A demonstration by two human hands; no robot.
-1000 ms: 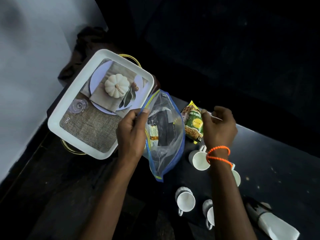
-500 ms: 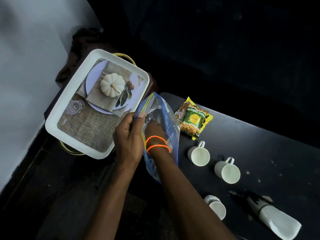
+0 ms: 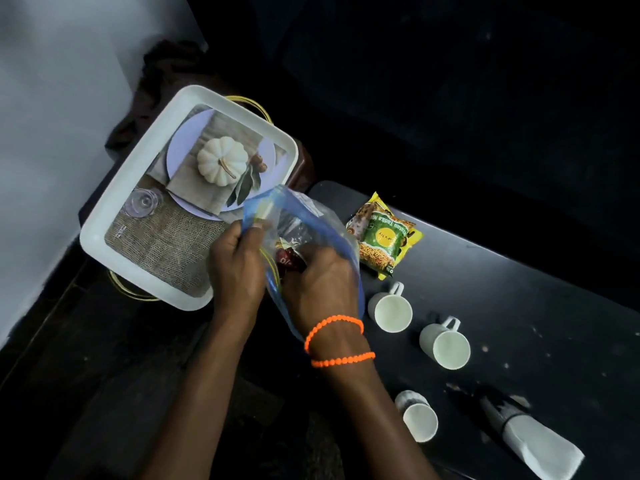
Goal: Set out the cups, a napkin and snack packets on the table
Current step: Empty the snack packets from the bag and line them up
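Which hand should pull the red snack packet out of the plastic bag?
Probably the right hand. It is already inside the plastic bag, with its fingers at the red snack packet. The left hand is busy pinching the bag's rim to hold it open.

The right hand's (image 3: 320,289) fingertips are hidden inside the clear zip bag (image 3: 311,220), curled round a red packet (image 3: 289,261) whose print is mostly covered and unreadable. The bag's lower end is hidden behind the right wrist. The left hand (image 3: 237,268) covers the near right corner of the white tray (image 3: 114,251). Part of the rolled napkin (image 3: 533,441) is lost against the black table (image 3: 519,289). The mug (image 3: 417,415) nearest the person shows no handle. The dark heap (image 3: 166,64) behind the tray is too dim to name.
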